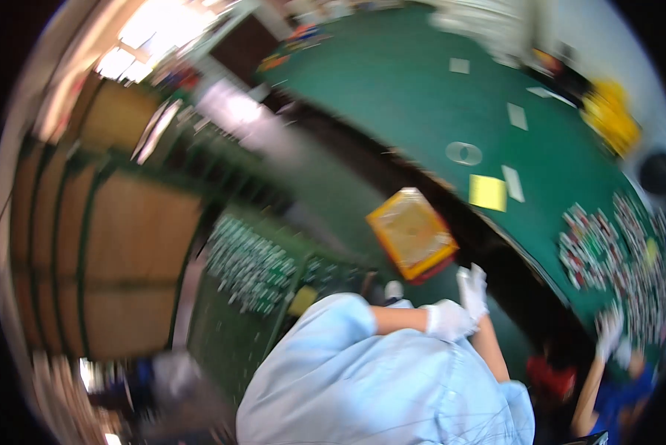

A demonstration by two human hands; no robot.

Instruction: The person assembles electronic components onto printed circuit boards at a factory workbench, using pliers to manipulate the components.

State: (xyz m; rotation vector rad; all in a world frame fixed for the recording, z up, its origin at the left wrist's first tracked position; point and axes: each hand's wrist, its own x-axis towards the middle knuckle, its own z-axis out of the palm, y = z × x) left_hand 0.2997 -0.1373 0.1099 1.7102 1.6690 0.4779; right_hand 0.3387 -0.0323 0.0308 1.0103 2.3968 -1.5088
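Observation:
Both of my hands wear white gloves and meet in front of my light blue clothing. My left hand [449, 321] is closed at my right wrist, around the cuff of the white glove there. My right hand [472, 291] points away from me, its gloved fingers stretched out and a little apart, with nothing seen in them. Just beyond the hands is a yellow crate [379, 220] with a clear, shiny covering or content. A red edge shows beneath it.
A long green table [392, 81] bears papers, a yellow sheet [488, 193] and many small parts [592, 248]. At right, a co-worker's gloved hand [610, 330] reaches to it. A bench with metallic pieces [248, 263] and brown panels [136, 259] stand left.

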